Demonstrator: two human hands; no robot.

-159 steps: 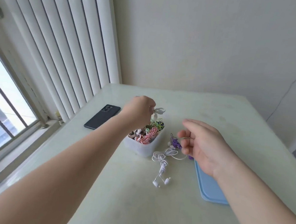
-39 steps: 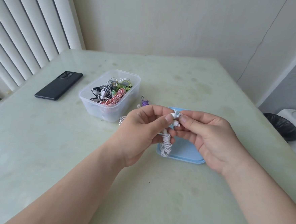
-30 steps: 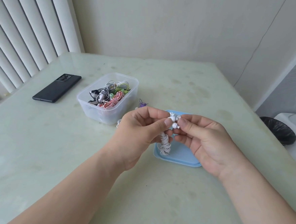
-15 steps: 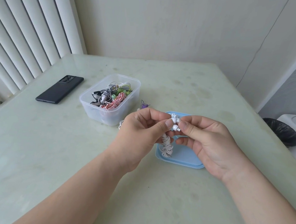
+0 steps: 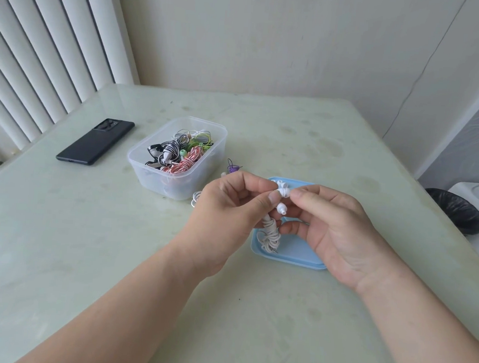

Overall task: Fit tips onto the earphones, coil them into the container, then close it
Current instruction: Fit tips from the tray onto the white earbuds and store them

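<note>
My left hand [image 5: 228,209] grips a pair of white earphones [image 5: 271,234], whose coiled cable hangs below my fingers over the blue lid [image 5: 292,256]. One earbud [image 5: 281,207] pokes out bare beside my thumb. My right hand [image 5: 334,225] pinches a small white tip [image 5: 284,190] against the upper earbud. A clear plastic container [image 5: 177,160] stands open to the left, holding several coiled earphones in black-white, red-white and green.
A black phone [image 5: 95,142] lies at the left by the window blinds. Purple earphones [image 5: 232,168] and a loose white cable [image 5: 195,198] lie on the table between the container and the lid. A black bin [image 5: 454,214] stands off the table's right edge.
Since five seconds ago, both hands have come together in front of me, holding the white earphones above the lid. Over the last second they barely shift; my right fingers work at the upper earbud.
</note>
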